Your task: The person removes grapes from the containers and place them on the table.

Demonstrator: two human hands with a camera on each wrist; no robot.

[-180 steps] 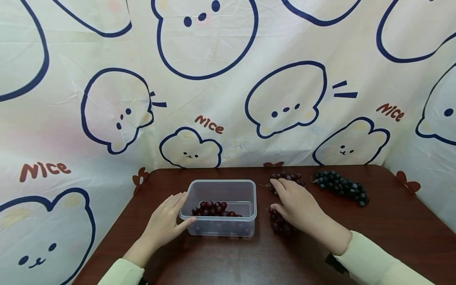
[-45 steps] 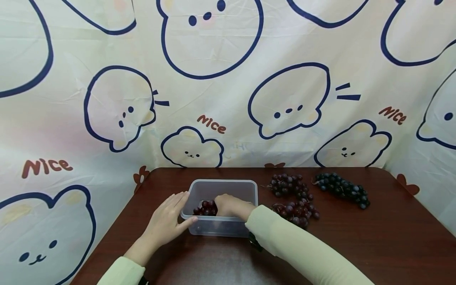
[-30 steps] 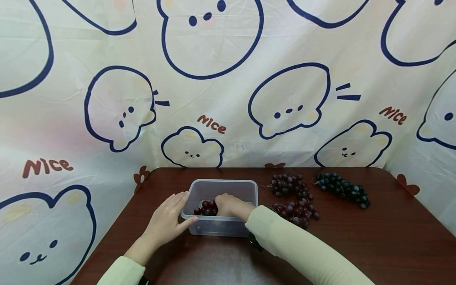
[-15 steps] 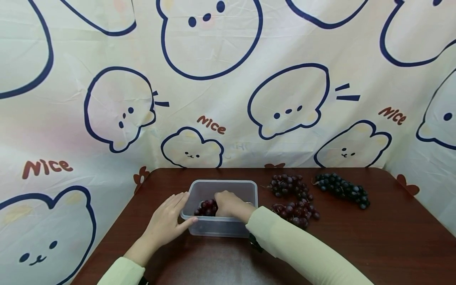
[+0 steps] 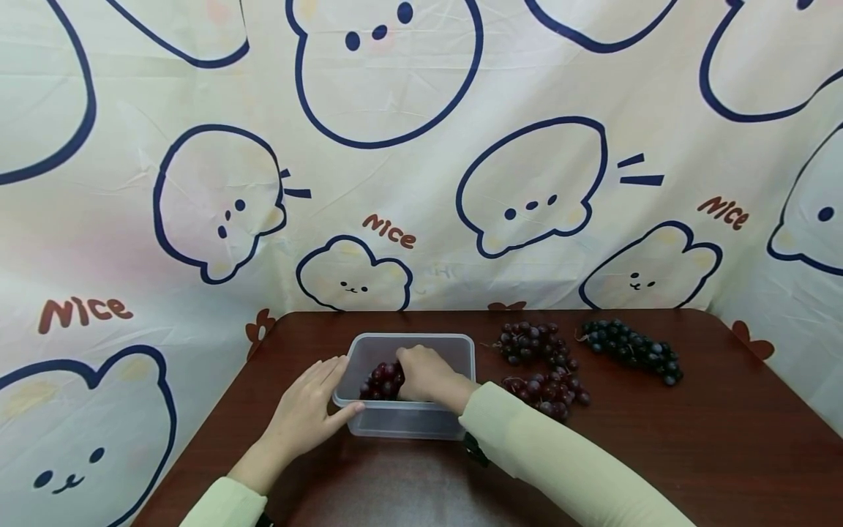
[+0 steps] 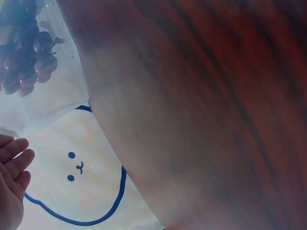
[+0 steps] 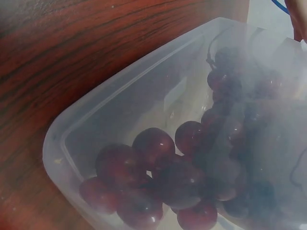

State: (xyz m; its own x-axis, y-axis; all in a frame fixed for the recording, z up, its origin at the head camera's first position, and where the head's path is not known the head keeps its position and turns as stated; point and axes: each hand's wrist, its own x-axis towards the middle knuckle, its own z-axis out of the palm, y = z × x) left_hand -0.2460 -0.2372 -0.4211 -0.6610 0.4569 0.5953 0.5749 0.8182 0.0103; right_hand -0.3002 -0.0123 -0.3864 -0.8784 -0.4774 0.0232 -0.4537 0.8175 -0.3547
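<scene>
A clear plastic container [image 5: 411,421] stands on the table with a bunch of red grapes [image 5: 382,381] inside. My right hand [image 5: 424,375] reaches down into it and grips the bunch at its right side; the fingertips are hidden behind the hand. Through the container wall, the right wrist view shows the grapes [image 7: 153,148] close up. My left hand [image 5: 306,410] rests against the container's left side, fingers fairly straight along the rim and thumb at the front corner. In the left wrist view, part of the left hand [image 6: 12,177] appears beside the cloudy wall.
To the container's right lie two bunches of dark red grapes, one behind [image 5: 530,342] and one nearer [image 5: 549,395], partly covered by the right sleeve. Farther right is a blue-black bunch [image 5: 632,349]. A patterned cloth [image 5: 435,183] hangs behind the brown table [image 5: 658,439].
My right hand has gone from the grapes on the table into the container. Over the last half second it and the gripped bunch have risen slightly. My left hand has stayed put.
</scene>
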